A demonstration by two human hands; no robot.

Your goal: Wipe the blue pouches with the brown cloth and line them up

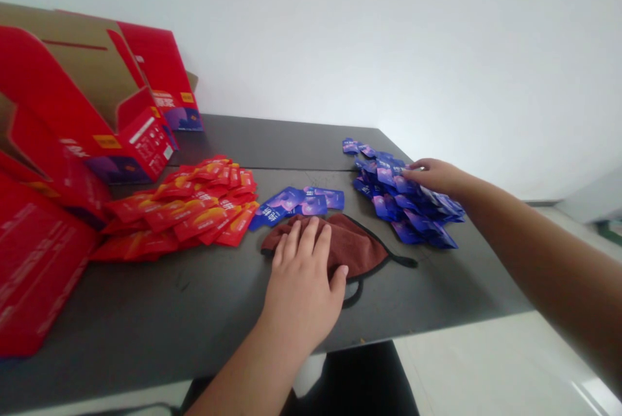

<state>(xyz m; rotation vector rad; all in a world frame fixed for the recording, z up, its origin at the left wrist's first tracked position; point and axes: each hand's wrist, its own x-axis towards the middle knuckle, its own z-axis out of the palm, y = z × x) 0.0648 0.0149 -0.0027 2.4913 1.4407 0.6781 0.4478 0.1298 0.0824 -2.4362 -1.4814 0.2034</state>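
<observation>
My left hand (305,280) lies with its fingers stretched out on a brown cloth face mask (362,244) that has black edging and black loops. Several purple sachets (284,202) rest just beyond the mask. Over on the right, my right hand (435,176) reaches onto a heap of purple sachets (405,199). Its thumb and index finger are closed at the top of the heap, on what looks like a purple sachet, partly hidden by the fingers. A pile of red and orange sachets (194,205) sits to the left of my left hand.
Open red cardboard boxes (140,137) stand along the left side of the dark grey table (194,302). Another red box (162,72) is behind them near the white wall (311,34). The table's front edge runs close to my lap, with pale floor beyond its right side.
</observation>
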